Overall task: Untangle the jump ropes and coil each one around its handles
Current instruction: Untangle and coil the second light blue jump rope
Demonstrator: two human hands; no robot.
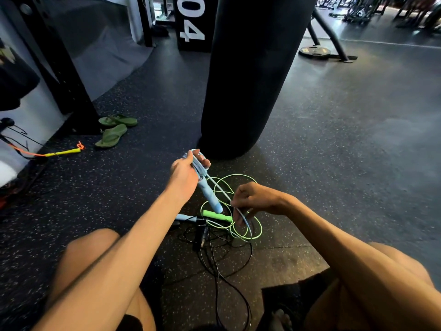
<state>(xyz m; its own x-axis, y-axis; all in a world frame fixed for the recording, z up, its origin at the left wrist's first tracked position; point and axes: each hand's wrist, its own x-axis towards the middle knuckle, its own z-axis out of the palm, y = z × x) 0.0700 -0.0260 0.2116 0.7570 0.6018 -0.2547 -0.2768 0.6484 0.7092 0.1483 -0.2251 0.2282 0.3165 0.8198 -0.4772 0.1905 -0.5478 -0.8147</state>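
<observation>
Materials: blue handle (210, 195), smooth matte cylinder with a rounded end, tilted. Pale blue cord (219, 189), thin and glossy, wrapped in several turns at the handle's upper end. From there it runs taut, down and to the right. Second blue handle (185, 218) lies flat on the floor. Green rope (238, 229): bright thin cord in loose overlapping loops. Its green handle (216, 215) looks foam-like and lies among them. Black rope (214, 259): thin cord, tangled under and beside the green loops, trailing towards the person's legs.

Surface/room: floor (334, 144) is dark rubber with pale speckles. Black punching bag (250, 68), a matte cylinder, hangs just behind the ropes. Green flip-flops (114, 131), a yellow-and-orange rope (62, 152), a weight plate (313, 52) and a black box (193, 20) marked "04" lie further off.

Hands: left hand (187, 174) has its fingers (202, 161) curled round the wrapped end of the blue handle, held above the pile. Right hand (254, 199) has thumb and fingers (238, 215) pinched together on the pale blue cord, over the green loops.
</observation>
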